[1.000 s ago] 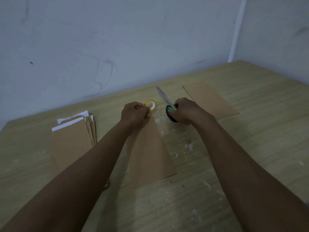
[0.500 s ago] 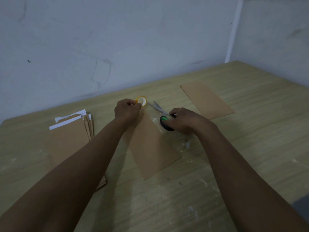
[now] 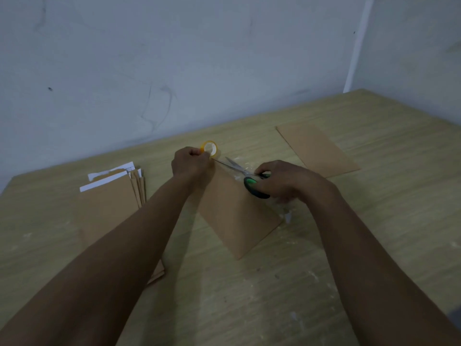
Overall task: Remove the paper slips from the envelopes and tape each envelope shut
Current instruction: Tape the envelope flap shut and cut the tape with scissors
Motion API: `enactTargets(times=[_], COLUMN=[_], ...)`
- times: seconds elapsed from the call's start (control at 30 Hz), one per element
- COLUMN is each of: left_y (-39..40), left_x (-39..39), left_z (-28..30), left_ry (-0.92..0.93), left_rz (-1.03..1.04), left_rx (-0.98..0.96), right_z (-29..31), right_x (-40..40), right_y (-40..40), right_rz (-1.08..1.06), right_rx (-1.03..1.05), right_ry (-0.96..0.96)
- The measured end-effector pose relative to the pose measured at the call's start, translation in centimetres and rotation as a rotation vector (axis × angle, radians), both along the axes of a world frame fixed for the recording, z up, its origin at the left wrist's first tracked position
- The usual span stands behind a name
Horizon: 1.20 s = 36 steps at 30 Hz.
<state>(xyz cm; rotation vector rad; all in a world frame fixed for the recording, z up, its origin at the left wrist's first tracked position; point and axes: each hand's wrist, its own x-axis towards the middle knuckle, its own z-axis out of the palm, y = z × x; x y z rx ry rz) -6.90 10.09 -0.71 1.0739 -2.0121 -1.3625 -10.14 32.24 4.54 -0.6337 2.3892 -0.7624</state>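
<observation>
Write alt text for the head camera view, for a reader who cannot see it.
Over a brown envelope on a wooden table, the left hand holds a yellow tape roll while the right hand holds green-handled scissors pointed at it. A stack of envelopes with white slips lies left; one envelope lies far right.
</observation>
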Motion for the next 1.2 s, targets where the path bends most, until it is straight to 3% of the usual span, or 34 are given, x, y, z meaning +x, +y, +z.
enactTargets(times=[0.73,0.97,1.2], left_y=[-0.8,-0.4,-0.6], left_x=[-0.7,-0.8,-0.6], left_z=[0.0,0.0,0.0], left_ry=[-0.014,0.011,0.018], left_rz=[0.064,-0.024,-0.078], left_rx=[-0.109,-0.148,-0.158], right_z=[0.3,-0.4,-1.0], right_x=[-0.6,-1.1,-1.6], right_y=[-1.1,-3.1,-4.7], right_rz=[-0.003,0.089,0.079], right_rx=[-0.038,0.056,0.033], right_ry=[-0.023,0.185,0.205])
